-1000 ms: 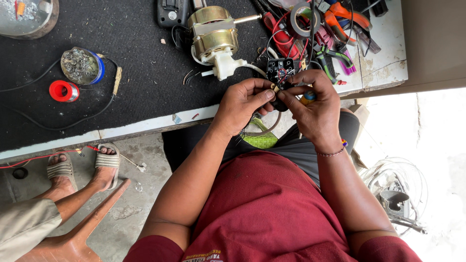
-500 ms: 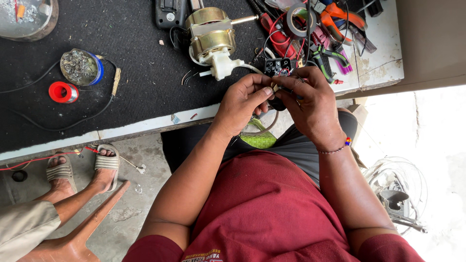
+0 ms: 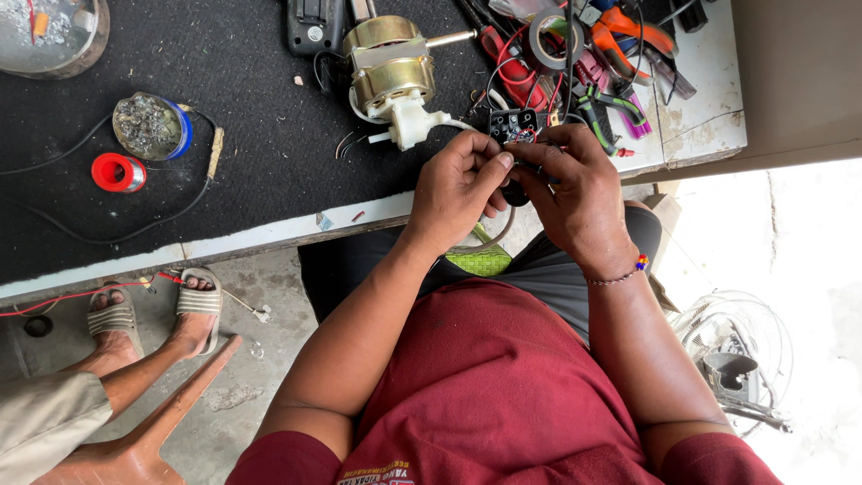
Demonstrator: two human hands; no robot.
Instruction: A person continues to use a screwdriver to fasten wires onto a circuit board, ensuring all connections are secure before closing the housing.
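Black switch block [image 3: 514,126] (wired), seemingly pinched between both hands' fingers [image 3: 492,166]

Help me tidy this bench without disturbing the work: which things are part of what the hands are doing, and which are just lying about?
In hand:
- left hand and right hand, pinching wires together
- black switch block
- fan motor, wired to it

Lying about:
- red solder spool
- round tin
- tape roll
- pliers
- fan guard on the floor

Dark red short-sleeved shirt [image 3: 503,395], bare forearms.
Grey trousers [image 3: 548,278]; thin beaded bracelet [image 3: 620,274] on right wrist, printed lettering at chest.
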